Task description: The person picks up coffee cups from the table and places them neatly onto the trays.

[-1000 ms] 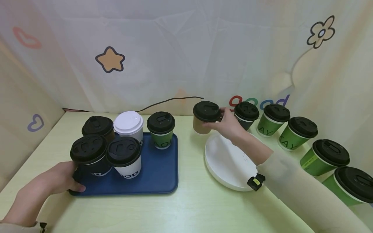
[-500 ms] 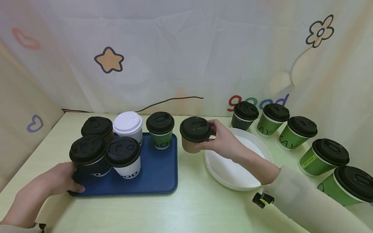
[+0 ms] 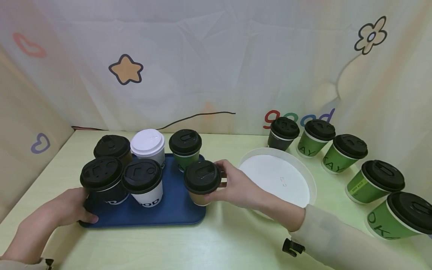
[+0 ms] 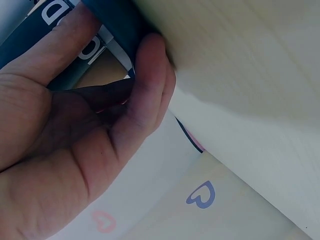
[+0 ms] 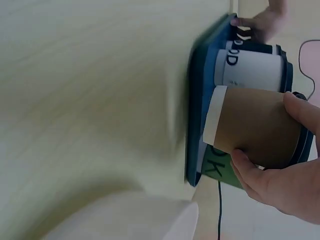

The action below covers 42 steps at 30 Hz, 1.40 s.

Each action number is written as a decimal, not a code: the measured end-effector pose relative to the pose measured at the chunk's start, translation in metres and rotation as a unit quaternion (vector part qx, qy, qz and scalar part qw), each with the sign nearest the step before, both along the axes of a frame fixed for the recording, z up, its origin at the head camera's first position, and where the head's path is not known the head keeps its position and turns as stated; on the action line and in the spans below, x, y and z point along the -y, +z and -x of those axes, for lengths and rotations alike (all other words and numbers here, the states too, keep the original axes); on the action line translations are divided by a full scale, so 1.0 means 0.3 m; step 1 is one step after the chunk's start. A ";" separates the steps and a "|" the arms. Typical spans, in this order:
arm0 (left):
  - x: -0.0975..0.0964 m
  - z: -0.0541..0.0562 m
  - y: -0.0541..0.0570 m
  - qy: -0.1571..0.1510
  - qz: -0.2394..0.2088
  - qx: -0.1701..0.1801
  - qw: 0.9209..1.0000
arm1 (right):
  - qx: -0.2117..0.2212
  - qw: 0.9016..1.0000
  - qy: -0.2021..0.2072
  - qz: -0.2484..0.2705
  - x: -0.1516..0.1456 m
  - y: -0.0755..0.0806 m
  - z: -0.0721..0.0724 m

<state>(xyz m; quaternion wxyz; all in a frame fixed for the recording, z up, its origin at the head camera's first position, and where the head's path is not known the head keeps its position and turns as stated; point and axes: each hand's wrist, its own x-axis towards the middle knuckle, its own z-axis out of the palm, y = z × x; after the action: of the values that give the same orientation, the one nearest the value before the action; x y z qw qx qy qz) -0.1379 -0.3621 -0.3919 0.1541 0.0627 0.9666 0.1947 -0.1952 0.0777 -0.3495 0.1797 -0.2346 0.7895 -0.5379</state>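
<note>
My right hand [image 3: 239, 187] grips a brown paper coffee cup [image 5: 257, 127] with a black lid, thumb and fingers around its upper part. The cup is over the right end of the blue tray [image 3: 168, 217]; whether its base touches the tray I cannot tell. My left hand [image 3: 69, 208] holds the tray's near left corner, thumb above and fingers curled at the edge [image 4: 150, 65]. On the tray stand a black cup [image 3: 113, 193], a white cup with a black lid [image 3: 148, 197], a white-lidded cup [image 3: 148, 142], a green cup [image 3: 185, 159] and a partly hidden brown cup [image 3: 113, 146].
Right of the tray lies a round white dish [image 3: 276, 176], partly behind my right forearm. A dark cup [image 3: 280, 142] and several green cups [image 3: 341, 157] curve along the table's right side. A printed curtain [image 3: 202, 63] closes off the back.
My right hand has carried the brown cup left and toward me, from behind the white dish to over the tray's right end. The left hand stays on the tray corner.
</note>
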 end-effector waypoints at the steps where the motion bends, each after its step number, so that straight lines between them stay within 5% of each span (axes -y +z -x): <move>1: 0.000 0.000 0.000 0.000 0.000 0.000 1.000 | -0.003 1.000 0.002 -0.003 0.011 -0.007 -0.004; 12: -0.009 0.001 0.013 0.009 0.004 0.011 1.000 | -0.025 0.998 0.025 -0.043 0.108 -0.042 -0.012; 26: -0.012 -0.002 0.024 0.019 0.005 0.016 1.000 | -0.065 0.995 0.000 -0.081 0.137 -0.074 -0.015; 34: -0.007 -0.009 0.025 0.019 0.008 0.017 1.000 | -0.118 0.961 0.056 -0.243 0.116 -0.086 -0.023; 42: -0.005 -0.016 0.011 0.016 0.006 -0.006 1.000 | -0.183 0.929 0.122 -0.299 0.126 -0.097 -0.028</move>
<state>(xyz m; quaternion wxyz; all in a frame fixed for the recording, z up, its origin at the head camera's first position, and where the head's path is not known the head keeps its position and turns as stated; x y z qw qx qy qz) -0.1332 -0.3606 -0.3885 0.1460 0.0473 0.9695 0.1911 -0.1870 0.0400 -0.3785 0.1584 -0.3592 0.8980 -0.1988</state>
